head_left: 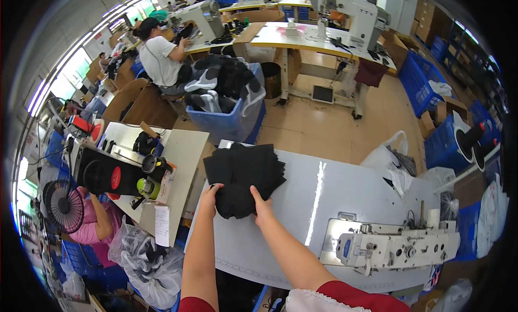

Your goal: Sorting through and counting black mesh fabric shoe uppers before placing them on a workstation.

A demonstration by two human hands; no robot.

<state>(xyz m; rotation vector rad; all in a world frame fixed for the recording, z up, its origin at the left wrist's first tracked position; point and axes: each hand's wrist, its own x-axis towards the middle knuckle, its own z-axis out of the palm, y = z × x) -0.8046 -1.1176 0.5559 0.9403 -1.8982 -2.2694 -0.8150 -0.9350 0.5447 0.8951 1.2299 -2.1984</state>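
Note:
A stack of black cut fabric pieces (243,174) lies at the left end of the pale grey sewing table (294,204), its edges fanned out unevenly at the right. My left hand (210,196) grips the stack's near left edge, thumb on top. On the near right edge my right hand (261,205) holds the same stack, its thumb also over the top; the fingers beneath are hidden. To the right, a white industrial sewing machine (396,247) is set on the same table.
A second table (183,145) with a black sewing machine (102,172) and a fan (65,204) stands at the left. Beyond is a blue crate (226,118) heaped with grey and black pieces. A co-worker in a white shirt (162,58) sits behind it. Blue crates (421,80) line the right.

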